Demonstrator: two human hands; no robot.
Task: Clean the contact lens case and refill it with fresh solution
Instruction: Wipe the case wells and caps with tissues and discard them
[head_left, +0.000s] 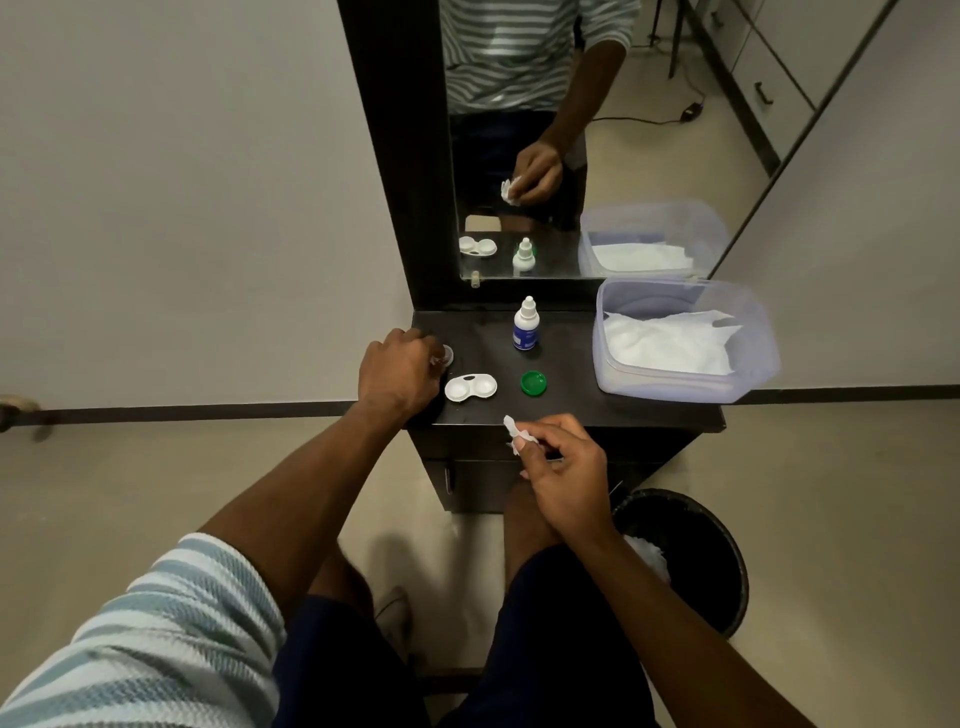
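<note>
A white contact lens case (470, 387) lies open with both wells uncapped on the black table (571, 400). To its right lies a green cap (533, 383), and behind it stands a small white solution bottle (527, 326) with a blue label. My left hand (399, 370) rests at the table's left edge, fingers closed on a small clear or white cap (445, 355). My right hand (562, 467) hovers at the front edge, pinching a crumpled bit of white tissue (514, 429).
A clear plastic tub (675, 387) holding white tissues stands at the table's right end. A mirror (519, 156) rises behind the table. A black waste bin (691, 551) with used tissue in it stands on the floor to the right, beside my knee.
</note>
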